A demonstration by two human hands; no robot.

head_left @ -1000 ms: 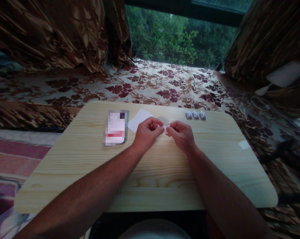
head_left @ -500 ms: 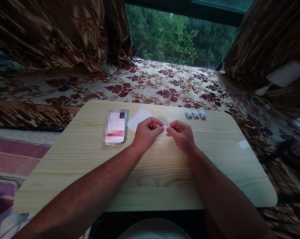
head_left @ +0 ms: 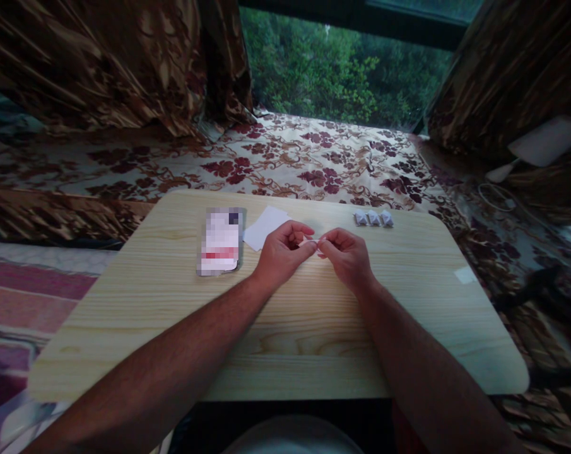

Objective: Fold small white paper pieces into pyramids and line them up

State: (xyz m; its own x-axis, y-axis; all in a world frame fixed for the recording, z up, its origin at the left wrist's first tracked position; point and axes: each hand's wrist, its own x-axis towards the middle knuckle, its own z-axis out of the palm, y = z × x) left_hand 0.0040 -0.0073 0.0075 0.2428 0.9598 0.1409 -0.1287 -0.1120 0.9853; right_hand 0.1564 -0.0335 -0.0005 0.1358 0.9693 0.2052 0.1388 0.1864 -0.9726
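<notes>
Between my two hands is a small folded piece of white paper (head_left: 310, 240), mostly covered by the fingers. My left hand (head_left: 285, 249) pinches it from the left side, thumb against the fingers. From the right, my right hand (head_left: 345, 251) pinches its other end, and the fingertips of both hands nearly meet. Just beyond my left hand lie several flat white paper sheets (head_left: 265, 228), fanned on the wooden table (head_left: 308, 315). Three small folded paper pieces (head_left: 373, 218) with pointed tops sit in a row beyond my right hand.
A phone (head_left: 220, 243), its surface blurred out, lies left of the sheets. A small white patch (head_left: 465, 275) is at the table's right edge. Behind the table, a flower-patterned cloth (head_left: 323, 157) covers a ledge below the window. A white lamp (head_left: 545, 142) stands at the right.
My left thumb has shifted slightly right, closer to the right fingertips. The small paper has turned a little between the hands and shows more above the left thumb.
</notes>
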